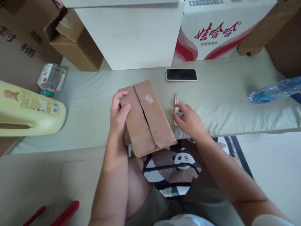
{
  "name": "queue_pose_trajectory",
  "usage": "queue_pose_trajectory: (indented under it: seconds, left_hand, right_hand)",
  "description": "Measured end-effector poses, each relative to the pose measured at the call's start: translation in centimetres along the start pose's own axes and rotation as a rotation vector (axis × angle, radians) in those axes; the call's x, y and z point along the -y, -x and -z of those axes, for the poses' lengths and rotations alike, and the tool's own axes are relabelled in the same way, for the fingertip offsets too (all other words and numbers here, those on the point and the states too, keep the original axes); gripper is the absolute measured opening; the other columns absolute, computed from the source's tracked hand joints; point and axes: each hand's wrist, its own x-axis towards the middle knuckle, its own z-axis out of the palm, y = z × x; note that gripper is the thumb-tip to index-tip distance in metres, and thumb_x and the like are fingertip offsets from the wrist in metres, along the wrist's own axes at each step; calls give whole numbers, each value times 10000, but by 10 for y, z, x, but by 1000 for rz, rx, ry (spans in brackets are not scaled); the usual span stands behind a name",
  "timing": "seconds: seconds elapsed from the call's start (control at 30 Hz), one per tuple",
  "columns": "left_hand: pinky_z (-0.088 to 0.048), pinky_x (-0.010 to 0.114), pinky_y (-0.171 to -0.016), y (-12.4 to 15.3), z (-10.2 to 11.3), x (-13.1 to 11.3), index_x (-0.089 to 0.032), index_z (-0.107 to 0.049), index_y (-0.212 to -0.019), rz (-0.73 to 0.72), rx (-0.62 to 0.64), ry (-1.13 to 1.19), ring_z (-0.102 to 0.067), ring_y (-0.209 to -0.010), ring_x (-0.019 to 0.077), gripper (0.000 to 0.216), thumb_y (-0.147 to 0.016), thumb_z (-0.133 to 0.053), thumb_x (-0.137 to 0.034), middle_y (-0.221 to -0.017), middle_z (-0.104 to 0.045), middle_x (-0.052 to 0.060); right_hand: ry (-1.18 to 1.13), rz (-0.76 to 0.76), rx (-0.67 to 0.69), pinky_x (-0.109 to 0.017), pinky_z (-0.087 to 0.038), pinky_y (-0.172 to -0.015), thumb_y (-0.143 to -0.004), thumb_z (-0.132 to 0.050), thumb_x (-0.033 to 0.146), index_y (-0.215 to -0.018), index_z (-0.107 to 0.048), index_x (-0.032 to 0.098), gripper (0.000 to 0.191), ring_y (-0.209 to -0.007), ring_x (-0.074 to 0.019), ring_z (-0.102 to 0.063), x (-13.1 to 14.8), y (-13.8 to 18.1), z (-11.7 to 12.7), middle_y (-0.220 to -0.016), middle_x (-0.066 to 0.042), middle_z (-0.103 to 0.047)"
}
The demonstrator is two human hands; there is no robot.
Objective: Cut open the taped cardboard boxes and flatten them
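Note:
A small brown cardboard box (148,117) lies on the pale cushioned surface (223,103), its two top flaps meeting along a slit centre seam. My left hand (119,111) rests on the box's left flap, fingers curled over its far left corner. To the right of the box, my right hand (188,118) has its fingertips closed around a slim silver utility knife (175,102) lying on the surface. The knife's near end is hidden under my fingers.
A phone (181,74) lies face up behind the knife. A white box (131,34) and a red-and-white carton (218,28) stand at the back. A yellow jug (28,108) and a jar (50,78) lie left. A water bottle (275,90) lies right.

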Motion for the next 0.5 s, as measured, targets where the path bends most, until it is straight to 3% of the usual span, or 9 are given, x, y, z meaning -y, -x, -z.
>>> queue_pose_trajectory:
  seconds: [0.1,0.2,0.27,0.37,0.5]
  left_hand:
    - [-525,468,-1010,-1,-2,-3,-284,-657,-1051,30,-19,9,-588,-1170,309,348,-723,-711,-385,-1215,-634,70]
    - [-531,448,-970,-2,-4,-3,-280,-652,-1025,46,-27,27,-593,-1113,292,348,-687,-695,-347,-1237,-633,64]
    - [-537,435,-949,-2,-4,-3,-278,-653,-1006,53,-43,34,-596,-1087,285,338,-672,-684,-320,-1228,-641,63]
    - [-544,422,-921,-2,-4,-4,-274,-660,-995,74,-71,45,-600,-1050,274,341,-654,-663,-286,-1207,-653,60]
    - [-526,430,-961,-3,-5,-3,-262,-641,-983,58,-80,22,-597,-1079,282,332,-652,-644,-278,-1193,-651,66]
  right_hand:
    - [279,-40,97,-379,-507,-753,-960,-534,407,-1338,-660,234,434,-940,-305,-688,-1,-5,-4,-1123,-148,-710]
    - [307,-59,116,-339,-443,-681,-943,-520,359,-1194,-682,213,332,-824,-265,-657,0,-8,-3,-1071,-137,-734]
    - [228,-58,85,-327,-408,-660,-883,-526,273,-1156,-684,211,321,-748,-239,-619,-1,-10,-1,-920,-100,-731]
    - [-173,-65,45,-306,-390,-607,-795,-507,235,-1081,-696,224,344,-613,-191,-539,-1,-11,7,-656,-7,-615]
    - [-1037,6,92,-303,-455,-523,-758,-516,365,-1014,-658,248,316,-533,-160,-560,9,-3,26,-671,13,-647]
